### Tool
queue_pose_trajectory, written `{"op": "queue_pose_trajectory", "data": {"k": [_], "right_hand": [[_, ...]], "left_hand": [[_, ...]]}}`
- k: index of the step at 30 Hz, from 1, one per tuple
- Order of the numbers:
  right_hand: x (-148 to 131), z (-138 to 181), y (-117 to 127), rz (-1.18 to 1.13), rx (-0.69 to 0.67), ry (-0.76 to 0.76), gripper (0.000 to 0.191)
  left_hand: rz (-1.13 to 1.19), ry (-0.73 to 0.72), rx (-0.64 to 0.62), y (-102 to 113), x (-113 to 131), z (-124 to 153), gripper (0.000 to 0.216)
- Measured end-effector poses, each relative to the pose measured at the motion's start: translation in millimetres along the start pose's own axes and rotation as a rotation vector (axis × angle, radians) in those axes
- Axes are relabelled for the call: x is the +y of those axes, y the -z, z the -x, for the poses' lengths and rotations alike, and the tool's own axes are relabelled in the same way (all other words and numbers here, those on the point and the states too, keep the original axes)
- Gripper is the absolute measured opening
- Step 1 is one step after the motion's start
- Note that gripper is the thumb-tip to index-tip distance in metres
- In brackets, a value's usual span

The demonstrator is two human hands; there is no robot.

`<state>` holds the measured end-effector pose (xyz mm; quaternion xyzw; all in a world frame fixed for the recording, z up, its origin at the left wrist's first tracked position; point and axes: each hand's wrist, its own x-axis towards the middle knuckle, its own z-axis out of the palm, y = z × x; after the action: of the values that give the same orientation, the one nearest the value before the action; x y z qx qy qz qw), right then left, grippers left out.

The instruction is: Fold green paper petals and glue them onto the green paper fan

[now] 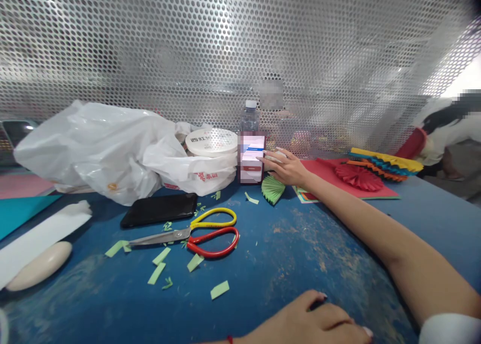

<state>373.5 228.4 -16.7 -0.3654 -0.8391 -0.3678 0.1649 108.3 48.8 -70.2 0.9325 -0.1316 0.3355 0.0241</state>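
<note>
On the far middle of the surface point(285, 264), the right hand point(287, 168) spreads its fingers at the upright smartphone point(254, 159), which a stray nudge could topple onto the green pleated paper fan point(272, 190) just beside, while the near left hand point(308, 322) lies loosely bent, any grip impossible to tell.

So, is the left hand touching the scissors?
Apart. The head view shows blue table between the left hand and the scissors, which lie farther off.
</note>
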Motion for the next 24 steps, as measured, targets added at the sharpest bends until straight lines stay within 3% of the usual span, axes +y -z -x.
{"op": "queue_pose_trajectory", "data": {"k": [11,16,24], "right_hand": [[0,4,-8,-0.051,0.133,-0.087,0.051],[1,7,-13,-0.084,0.244,-0.271,0.047],[6,9,-19,-0.111,0.334,-0.572,0.051]], "left_hand": [[0.023,-0.011,0.011,1,0,-1,0.043],[-0.003,0.002,-0.011,0,1,1,0.042],[-0.024,-0.043,-0.198,0,0,2,0.035]]}}
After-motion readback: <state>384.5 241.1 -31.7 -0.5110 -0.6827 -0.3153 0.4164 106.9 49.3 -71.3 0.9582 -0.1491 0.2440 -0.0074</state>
